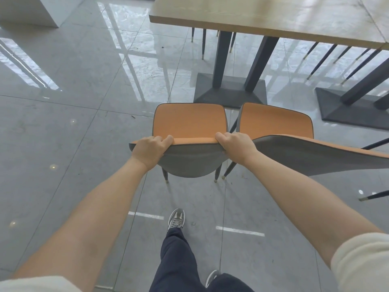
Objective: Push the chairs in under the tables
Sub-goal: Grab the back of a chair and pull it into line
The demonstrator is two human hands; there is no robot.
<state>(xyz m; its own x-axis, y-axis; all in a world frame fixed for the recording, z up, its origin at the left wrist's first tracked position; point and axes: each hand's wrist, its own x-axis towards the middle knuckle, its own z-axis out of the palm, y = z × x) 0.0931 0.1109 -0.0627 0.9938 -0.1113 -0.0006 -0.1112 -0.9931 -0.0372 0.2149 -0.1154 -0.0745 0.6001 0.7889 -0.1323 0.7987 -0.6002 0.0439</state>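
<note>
Both hands clamped on chair backrest, short of the worktop.
Left grip and right grip closed over the orange chair top edge; fingertips hidden behind it; neighbouring chair just right, cut off; worktop beyond.

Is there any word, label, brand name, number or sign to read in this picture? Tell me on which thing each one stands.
None: no readable text shows anywhere in this view.
The held chair, the second chair and the table bear no label or number.
The shoe has light side stripes but no legible brand.
The left hand and right hand grip the backrest; neither wears anything with writing.
</note>
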